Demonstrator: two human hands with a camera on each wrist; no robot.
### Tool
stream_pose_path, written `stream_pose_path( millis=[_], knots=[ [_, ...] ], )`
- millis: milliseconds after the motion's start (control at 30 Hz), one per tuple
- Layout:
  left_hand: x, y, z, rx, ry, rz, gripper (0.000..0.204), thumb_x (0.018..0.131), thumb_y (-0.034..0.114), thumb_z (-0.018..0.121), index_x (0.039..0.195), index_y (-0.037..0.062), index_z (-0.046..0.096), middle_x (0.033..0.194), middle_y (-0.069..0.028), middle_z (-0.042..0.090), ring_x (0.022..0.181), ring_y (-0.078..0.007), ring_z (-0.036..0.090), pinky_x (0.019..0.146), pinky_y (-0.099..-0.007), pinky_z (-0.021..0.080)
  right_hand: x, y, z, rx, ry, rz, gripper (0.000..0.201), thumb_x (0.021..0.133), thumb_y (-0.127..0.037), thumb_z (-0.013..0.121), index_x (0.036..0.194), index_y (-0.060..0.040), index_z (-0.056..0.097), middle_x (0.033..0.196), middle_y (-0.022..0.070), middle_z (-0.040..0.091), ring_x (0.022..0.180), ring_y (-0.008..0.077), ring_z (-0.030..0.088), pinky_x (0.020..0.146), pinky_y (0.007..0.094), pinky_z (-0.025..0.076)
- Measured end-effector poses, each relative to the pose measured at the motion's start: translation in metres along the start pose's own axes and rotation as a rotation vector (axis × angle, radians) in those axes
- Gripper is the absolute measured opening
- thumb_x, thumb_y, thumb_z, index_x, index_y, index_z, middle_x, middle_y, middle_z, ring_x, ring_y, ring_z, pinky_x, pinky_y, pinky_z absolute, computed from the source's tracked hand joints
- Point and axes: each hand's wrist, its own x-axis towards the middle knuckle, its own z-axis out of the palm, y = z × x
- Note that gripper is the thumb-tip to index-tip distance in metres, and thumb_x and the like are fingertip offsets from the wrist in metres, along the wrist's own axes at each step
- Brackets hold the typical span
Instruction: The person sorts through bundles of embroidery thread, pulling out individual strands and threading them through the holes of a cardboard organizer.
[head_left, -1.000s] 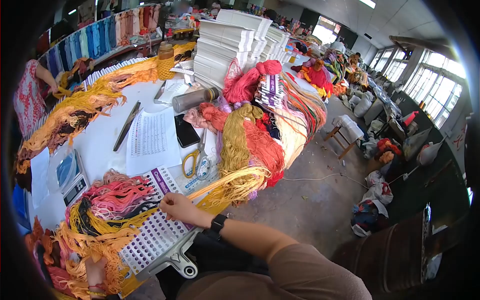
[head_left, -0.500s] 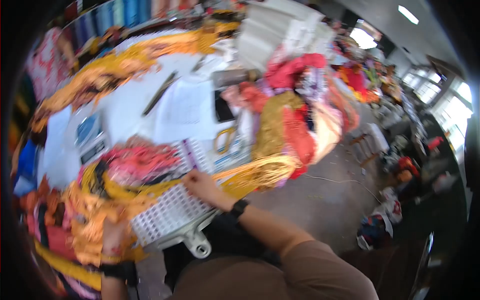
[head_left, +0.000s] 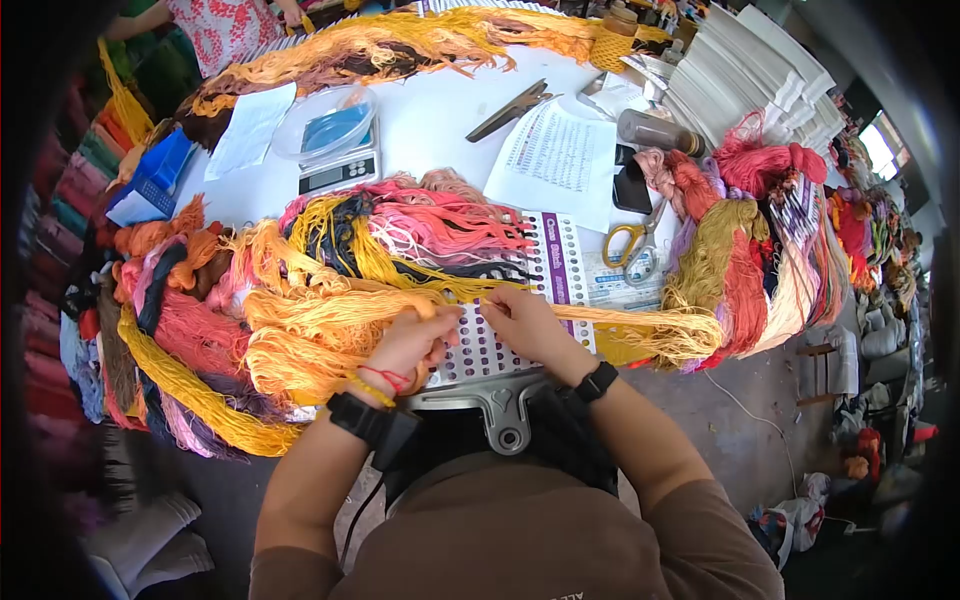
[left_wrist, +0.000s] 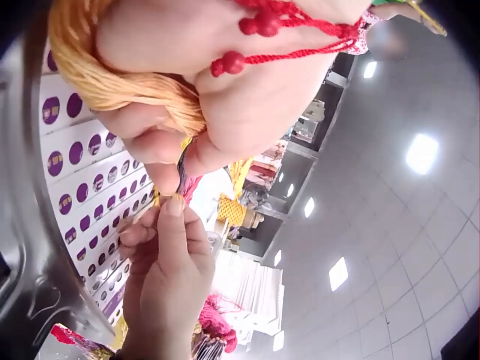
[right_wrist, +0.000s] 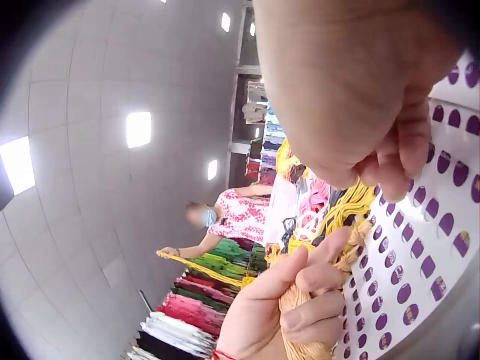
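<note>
Threading looks to be the step in hand, and doing it well probably means keeping the strand taut and short between the two hands so its tip stays aimed at a single hole.

Head view: the left hand (head_left: 408,345) is curled round a thick bundle of golden-yellow thread (head_left: 320,325) at the near edge of the white punched card with purple dots (head_left: 560,262), which lies on the white table (head_left: 440,120) against the person's body. The right hand (head_left: 522,318) pinches a few yellow strands over the card's holes, and more of the yellow skein (head_left: 650,330) trails off to the right. Around them lie pink and orange yarn heaps (head_left: 440,215), yellow-handled scissors (head_left: 628,245), a printed paper sheet (head_left: 560,155) and a small digital scale (head_left: 338,172).

Left wrist view: it shows what the head camera cannot, the pinch itself. The right hand's fingertips (left_wrist: 171,206) close on a thin strand end just below the left hand's fist, which is packed with yellow thread, right above the dotted rows.

Right wrist view: from the other side, the left hand (right_wrist: 296,304) grips the bundle upright over the card, thumb up; the right hand's fingers are curled, but the strand is hidden here. A person in a red-patterned top (right_wrist: 240,217) stands in the background.
</note>
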Motion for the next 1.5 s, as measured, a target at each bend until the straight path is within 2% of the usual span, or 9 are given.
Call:
stream_pose_path(
  millis=[67,300,400,667,900,1067,1200,1367,1500],
  knots=[
    [0.004,0.0,0.004,0.061,-0.045,-0.073,0.029,0.084,0.017,0.054,0.103,-0.0052,0.054,0.071,-0.0049,0.055,0.047,-0.0076,0.042,0.04,-0.0185,0.03,-0.002,0.0,0.001,-0.066,0.016,-0.055,0.019,0.082,-0.019,0.052,0.086,-0.0009,0.056,0.074,0.0167,0.058,0.068,0.0312,0.058,0.061,0.0388,0.045],
    [0.004,-0.012,0.008,0.096,0.028,-0.031,0.033,0.084,0.02,0.054,0.105,-0.0059,0.053,0.075,-0.009,0.059,0.046,-0.0086,0.043,0.04,-0.0196,0.031,-0.002,0.007,0.007,-0.314,0.035,-0.208,0.019,0.083,-0.019,0.047,0.086,-0.0029,0.056,0.081,0.0175,0.059,0.076,0.0337,0.057,0.066,0.0422,0.046],
    [0.004,-0.014,0.009,0.063,0.013,0.009,0.034,0.085,0.021,0.053,0.106,-0.0057,0.053,0.078,-0.0108,0.06,0.046,-0.0086,0.043,0.04,-0.0197,0.031,-0.001,0.008,0.01,-0.362,0.035,-0.196,0.02,0.083,-0.019,0.046,0.086,-0.0031,0.057,0.082,0.0171,0.059,0.077,0.0329,0.058,0.067,0.0418,0.046],
    [0.001,-0.017,0.017,-0.179,0.082,-0.13,0.039,0.086,0.026,0.052,0.113,-0.0014,0.049,0.084,-0.0091,0.061,0.044,-0.0096,0.042,0.042,-0.0219,0.035,-0.004,0.006,0.012,-0.385,0.047,-0.173,0.021,0.084,-0.019,0.044,0.086,-0.0032,0.058,0.082,0.0159,0.06,0.077,0.0321,0.058,0.067,0.0417,0.047],
    [0.007,-0.02,0.016,-0.286,0.096,-0.126,0.034,0.086,0.026,0.052,0.108,-0.0004,0.05,0.083,-0.0077,0.062,0.044,-0.0092,0.041,0.04,-0.0214,0.032,-0.005,0.005,0.014,-0.388,0.041,-0.152,0.022,0.084,-0.02,0.043,0.084,-0.0035,0.057,0.082,0.0158,0.06,0.076,0.0326,0.059,0.066,0.0428,0.046],
    [0.003,-0.022,0.024,-0.16,0.134,-0.084,0.037,0.087,0.029,0.05,0.112,0.0017,0.048,0.089,-0.0098,0.06,0.044,-0.0085,0.041,0.039,-0.0205,0.03,-0.004,0.01,0.017,-0.438,0.047,-0.145,0.019,0.081,-0.016,0.043,0.081,-0.0036,0.057,0.079,0.0163,0.06,0.074,0.0323,0.06,0.063,0.0428,0.047],
    [0.007,-0.022,0.023,-0.234,0.083,-0.115,0.034,0.087,0.029,0.051,0.108,0.0036,0.05,0.086,-0.007,0.06,0.045,-0.0083,0.042,0.038,-0.0191,0.03,-0.003,0.009,0.015,-0.426,0.009,-0.092,0.022,0.082,-0.021,0.046,0.09,-0.0056,0.059,0.084,0.0139,0.061,0.078,0.0314,0.059,0.067,0.0418,0.046],
    [0.011,-0.014,0.019,-0.201,0.169,-0.178,0.022,0.081,0.02,0.058,0.09,-0.0002,0.057,0.063,-0.0036,0.054,0.039,-0.0101,0.042,0.034,-0.0215,0.029,-0.008,0.002,0.012,-0.404,0.043,-0.107,0.018,0.08,-0.015,0.045,0.081,-0.0025,0.058,0.08,0.0155,0.061,0.074,0.0313,0.06,0.062,0.041,0.048],
    [0.019,-0.011,0.022,0.097,0.188,-0.005,0.013,0.078,0.015,0.056,0.08,0.0014,0.057,0.06,-0.0028,0.053,0.042,-0.0109,0.047,0.037,-0.0213,0.032,-0.011,-0.004,0.012,-0.45,0.029,-0.13,0.02,0.083,-0.021,0.046,0.087,-0.0039,0.057,0.083,0.0133,0.06,0.079,0.0305,0.059,0.065,0.0405,0.047]
  ],
)
